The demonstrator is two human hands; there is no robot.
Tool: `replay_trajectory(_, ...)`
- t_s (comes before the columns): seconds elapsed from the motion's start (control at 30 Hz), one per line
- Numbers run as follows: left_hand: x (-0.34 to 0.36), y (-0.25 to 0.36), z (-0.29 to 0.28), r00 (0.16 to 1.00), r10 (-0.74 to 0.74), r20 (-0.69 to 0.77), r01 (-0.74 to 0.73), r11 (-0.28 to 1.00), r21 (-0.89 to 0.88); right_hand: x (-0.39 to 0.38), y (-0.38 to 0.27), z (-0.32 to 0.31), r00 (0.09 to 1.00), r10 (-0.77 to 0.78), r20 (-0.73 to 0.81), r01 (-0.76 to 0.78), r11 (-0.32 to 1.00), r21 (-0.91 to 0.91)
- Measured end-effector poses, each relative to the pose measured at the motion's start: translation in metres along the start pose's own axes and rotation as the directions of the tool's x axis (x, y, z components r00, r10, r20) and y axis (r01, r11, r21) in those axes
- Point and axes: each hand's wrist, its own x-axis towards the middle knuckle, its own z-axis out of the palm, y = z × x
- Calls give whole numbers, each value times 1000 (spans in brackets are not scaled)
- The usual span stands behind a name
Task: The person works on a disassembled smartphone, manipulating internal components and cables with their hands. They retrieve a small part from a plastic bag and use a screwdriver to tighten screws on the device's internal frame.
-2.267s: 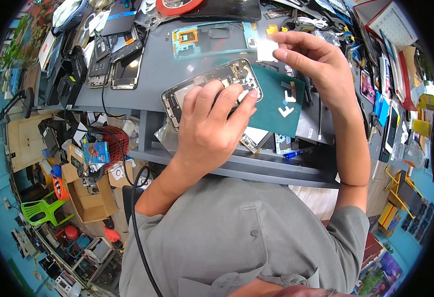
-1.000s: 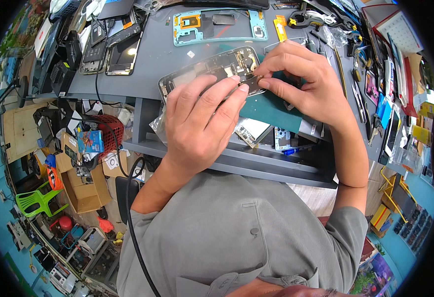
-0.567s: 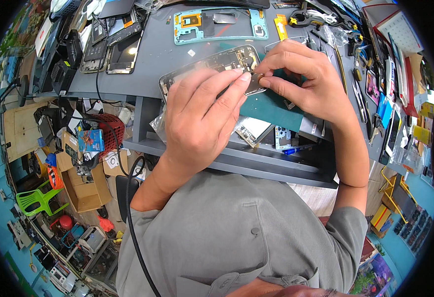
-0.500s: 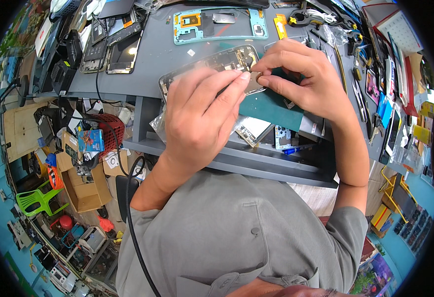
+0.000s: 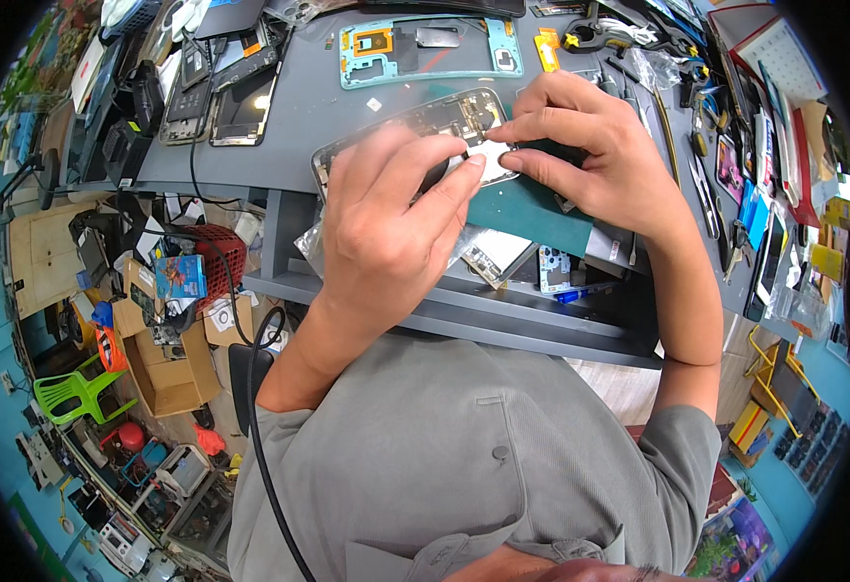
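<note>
An opened phone housing [image 5: 434, 118] lies slanted on the desk, its inner parts and bright metal frame showing. A thin shiny plate [image 5: 493, 163] gleams at its right end, between my fingertips. My right hand [image 5: 594, 145] pinches the plate's right edge with thumb and index finger. My left hand [image 5: 381, 209] reaches over the housing and covers its lower left part. Its thumb and finger are drawn together at the plate's left edge; what they grip is hidden. Beneath the housing's right end lies a dark green mat [image 5: 531, 215].
Behind the housing lies a light-blue phone frame [image 5: 432, 80]. Opened phones [image 5: 240, 116] and cables crowd the left side; tools such as tweezers [image 5: 704, 197] and screwdrivers fill the right. An open drawer [image 5: 425, 308] below the desk edge holds phone parts. A black cable [image 5: 253, 407] hangs beside my left arm.
The shiny plate has turned from dull grey to bright white as it catches the light. My left fingertips have shifted slightly down, and my right fingers have moved a little.
</note>
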Motion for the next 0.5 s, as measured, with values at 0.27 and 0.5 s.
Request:
replay_trajectory(0.27, 1, 1, -4, 999, 26, 37, -25, 1000, -10, -2, 0, 0, 999, -27, -23, 25, 996, -85)
replay_trajectory(0.5, -4, 5, -2, 996, 74, 54, -78, 993, 84, -3, 0, 0, 1000, -3, -23, 2, 998, -68)
